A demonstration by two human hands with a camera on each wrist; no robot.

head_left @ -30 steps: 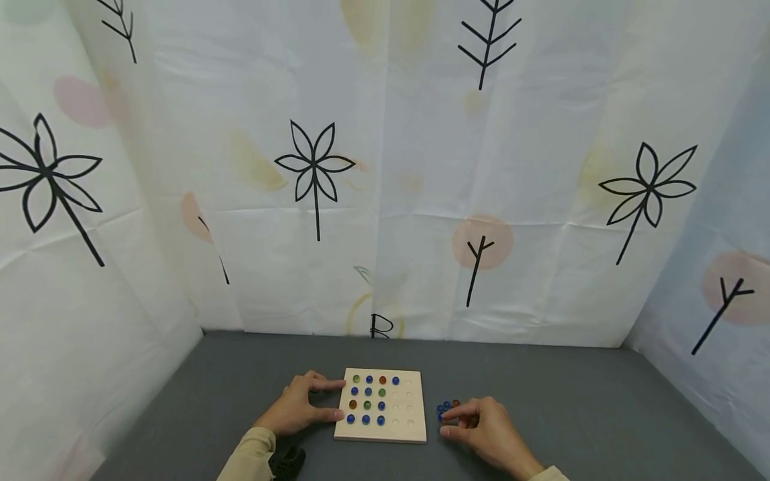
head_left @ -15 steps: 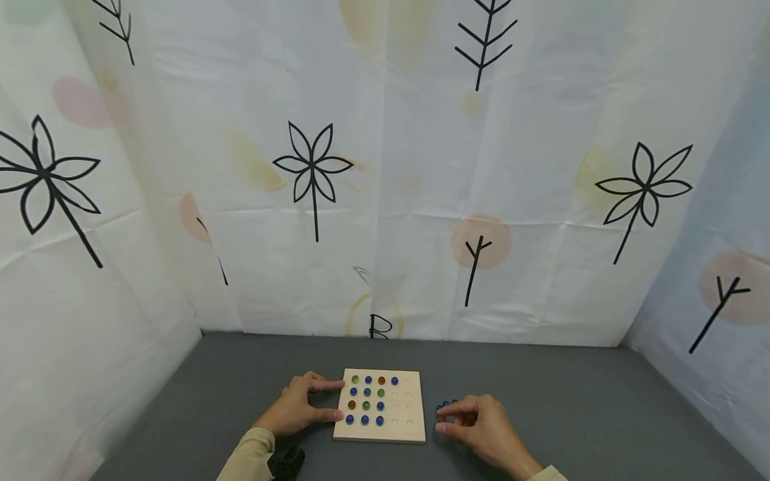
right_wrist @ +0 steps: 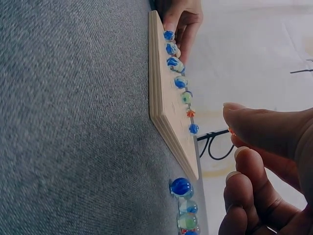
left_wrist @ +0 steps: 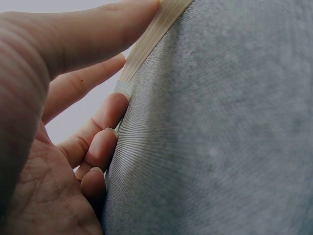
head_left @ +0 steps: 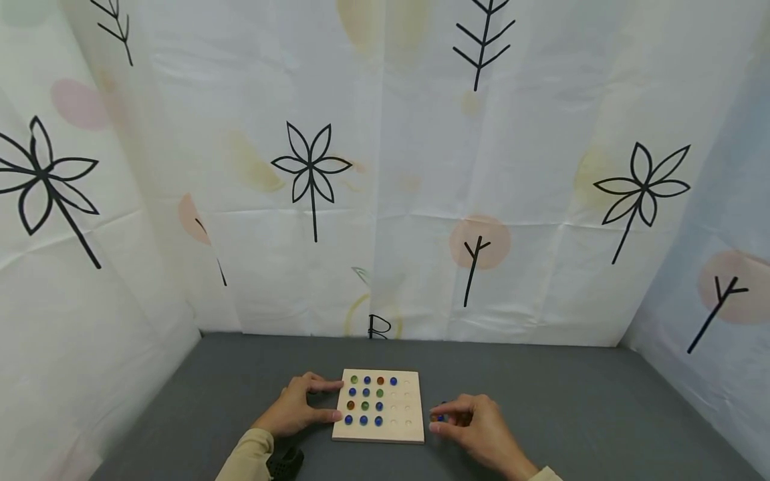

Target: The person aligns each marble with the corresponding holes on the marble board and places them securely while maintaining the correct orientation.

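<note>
A light wooden board with rows of shallow hollows lies on the table. Blue, green and orange-brown glass marbles sit in its left three columns, plus a blue one at the top of the fourth. Against the board's left edge, my left hand rests its extended thumb and index finger. To the right of the board, my right hand pinches an orange marble between thumb and index finger; the fingers hide most of it. Loose marbles lie on the table beside the right hand, partly covered by it in the head view.
The grey tabletop extends around the board. A white printed cloth hangs behind and at both sides. Near my left wrist lies a dark object, its kind unclear.
My right hand has shifted slightly left from the loose marbles toward the board, with an orange marble now showing at its fingertips. The left hand holds its place on the board's edge.
</note>
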